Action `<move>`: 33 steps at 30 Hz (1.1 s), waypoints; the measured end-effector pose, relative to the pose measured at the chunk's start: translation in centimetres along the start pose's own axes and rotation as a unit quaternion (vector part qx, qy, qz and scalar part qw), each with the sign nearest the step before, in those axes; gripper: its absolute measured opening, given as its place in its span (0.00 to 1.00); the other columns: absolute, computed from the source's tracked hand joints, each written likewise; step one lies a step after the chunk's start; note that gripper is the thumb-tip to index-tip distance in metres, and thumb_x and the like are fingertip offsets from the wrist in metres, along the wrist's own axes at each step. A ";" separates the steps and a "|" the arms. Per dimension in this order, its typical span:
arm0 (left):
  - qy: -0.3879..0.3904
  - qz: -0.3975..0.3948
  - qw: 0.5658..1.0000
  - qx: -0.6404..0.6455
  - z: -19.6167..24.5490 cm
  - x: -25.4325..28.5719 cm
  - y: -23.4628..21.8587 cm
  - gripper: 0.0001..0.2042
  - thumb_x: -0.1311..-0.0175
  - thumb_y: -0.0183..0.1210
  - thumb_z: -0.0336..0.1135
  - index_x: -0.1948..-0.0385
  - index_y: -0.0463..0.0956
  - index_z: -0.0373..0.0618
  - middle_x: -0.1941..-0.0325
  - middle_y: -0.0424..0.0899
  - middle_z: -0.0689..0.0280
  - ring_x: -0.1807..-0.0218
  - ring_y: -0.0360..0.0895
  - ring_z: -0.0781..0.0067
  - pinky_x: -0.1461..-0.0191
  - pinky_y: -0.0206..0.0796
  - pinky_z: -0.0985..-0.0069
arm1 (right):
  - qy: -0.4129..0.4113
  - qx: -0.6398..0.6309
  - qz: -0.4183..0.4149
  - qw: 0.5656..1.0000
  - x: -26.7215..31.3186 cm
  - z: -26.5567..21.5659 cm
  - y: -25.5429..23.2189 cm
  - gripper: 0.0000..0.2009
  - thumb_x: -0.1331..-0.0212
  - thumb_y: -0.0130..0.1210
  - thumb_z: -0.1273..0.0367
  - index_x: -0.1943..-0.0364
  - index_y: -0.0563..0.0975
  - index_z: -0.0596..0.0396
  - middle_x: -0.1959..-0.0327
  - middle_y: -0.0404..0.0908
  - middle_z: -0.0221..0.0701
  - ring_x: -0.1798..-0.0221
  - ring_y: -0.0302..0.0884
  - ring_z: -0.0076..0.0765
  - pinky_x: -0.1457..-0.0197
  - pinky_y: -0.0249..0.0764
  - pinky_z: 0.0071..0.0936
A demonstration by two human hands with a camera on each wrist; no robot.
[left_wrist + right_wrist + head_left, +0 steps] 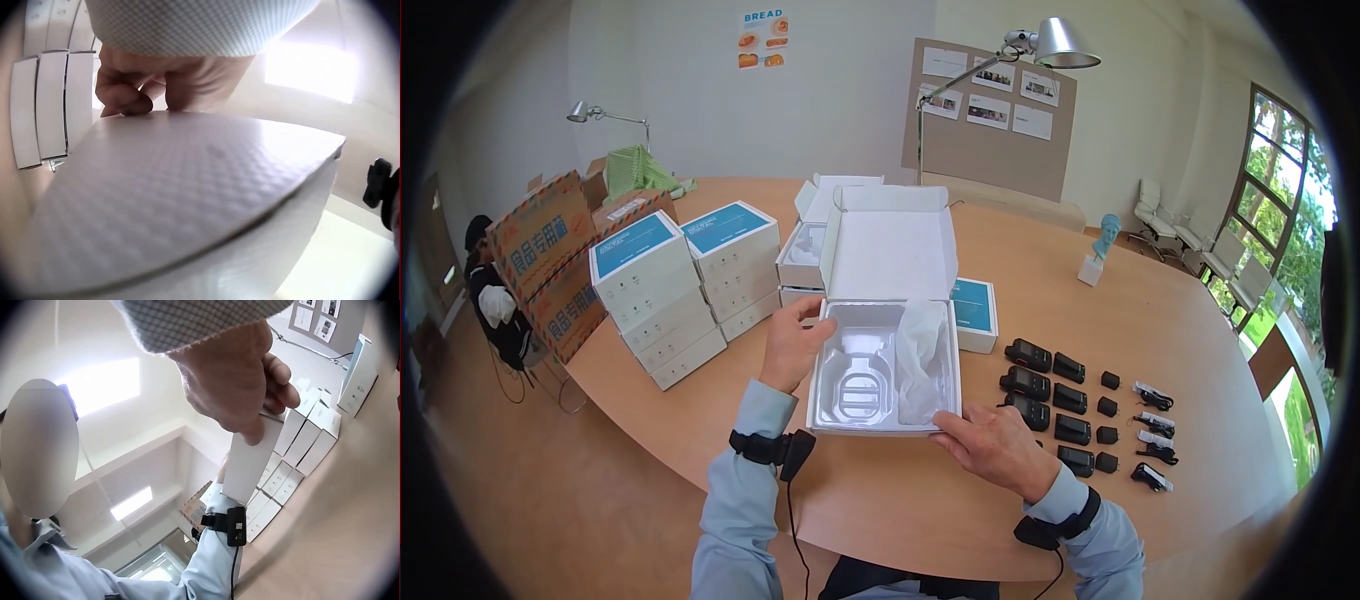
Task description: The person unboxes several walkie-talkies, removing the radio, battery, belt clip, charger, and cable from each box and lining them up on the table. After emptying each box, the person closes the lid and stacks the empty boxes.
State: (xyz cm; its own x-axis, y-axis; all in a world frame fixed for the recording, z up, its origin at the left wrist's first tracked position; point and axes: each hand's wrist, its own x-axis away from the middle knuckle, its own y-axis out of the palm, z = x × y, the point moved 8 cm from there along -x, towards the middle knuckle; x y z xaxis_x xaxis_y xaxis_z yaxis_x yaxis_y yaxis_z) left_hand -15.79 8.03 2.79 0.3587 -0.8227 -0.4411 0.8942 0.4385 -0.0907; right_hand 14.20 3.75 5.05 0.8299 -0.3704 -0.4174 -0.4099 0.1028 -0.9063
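Observation:
A white box (870,431) with its lid (892,245) raised is held up over the table, tilted toward me. Inside lies a glossy white moulded tray (840,345), with a crumpled translucent white bag (917,350) along its right side. My left hand (792,345) grips the box's left wall, thumb over the rim. At the front right corner, my right hand (1000,450) pinches the edge. The left wrist view shows the left hand (175,81) against the box's outer wall (187,187); the right wrist view shows the right thumb on the wall (247,469).
Blue-topped white boxes (640,285) stand stacked at left, with more boxes behind the held one. Rows of black handheld devices (1028,382), black adapters (1109,407) and bundled cables (1155,424) lie at right. A desk lamp (1065,45) and a blue bust (1107,235) stand farther back.

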 end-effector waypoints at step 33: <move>-0.171 0.074 0.977 0.103 -11.7 4.4 7.0 0.09 0.28 0.59 0.35 0.53 0.78 0.42 0.63 0.79 0.71 0.71 0.73 0.84 0.78 0.68 0.80 | 0.021 -0.099 0.115 0.988 -27.0 12.2 7.3 0.16 0.32 0.59 0.59 0.51 0.80 0.56 0.63 0.85 0.50 0.56 0.82 0.63 0.51 0.76 0.51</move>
State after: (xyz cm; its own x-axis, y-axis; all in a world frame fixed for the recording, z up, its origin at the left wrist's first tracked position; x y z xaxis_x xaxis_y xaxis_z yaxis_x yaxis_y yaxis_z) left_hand -11.12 11.76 -10.26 0.5260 -0.8436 -0.1078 0.8475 0.5094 0.1490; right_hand -6.57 25.72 8.88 0.6907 -0.3974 -0.6041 -0.6559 0.0076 -0.7549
